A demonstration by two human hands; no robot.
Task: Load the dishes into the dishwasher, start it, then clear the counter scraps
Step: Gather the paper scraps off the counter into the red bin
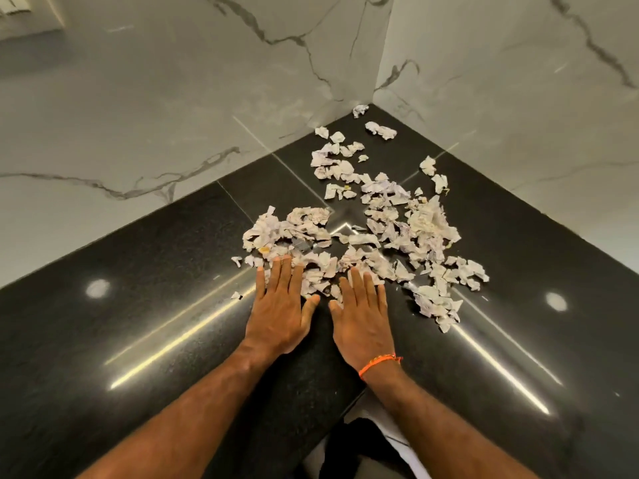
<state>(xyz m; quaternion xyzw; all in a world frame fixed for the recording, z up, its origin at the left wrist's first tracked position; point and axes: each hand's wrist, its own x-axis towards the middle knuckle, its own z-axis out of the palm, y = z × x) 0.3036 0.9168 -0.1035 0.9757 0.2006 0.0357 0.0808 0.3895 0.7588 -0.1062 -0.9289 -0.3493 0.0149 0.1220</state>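
Note:
Torn, crumpled scraps of white paper point(377, 223) lie scattered over the black granite counter point(138, 323), from its inner corner down toward the front edge. My left hand point(280, 305) lies flat on the counter, fingers straight, with the fingertips touching the near edge of the scrap pile. Close beside it, my right hand point(361, 316) lies flat in the same way, its fingertips on the scraps. An orange thread band circles my right wrist. Neither hand holds anything. No dishes and no dishwasher are in view.
White marble-look walls point(207, 98) meet at the corner behind the scraps. A few loose scraps point(237, 295) sit apart to the left of my left hand. The counter's front corner edge point(356, 399) is just below my wrists, with floor beneath.

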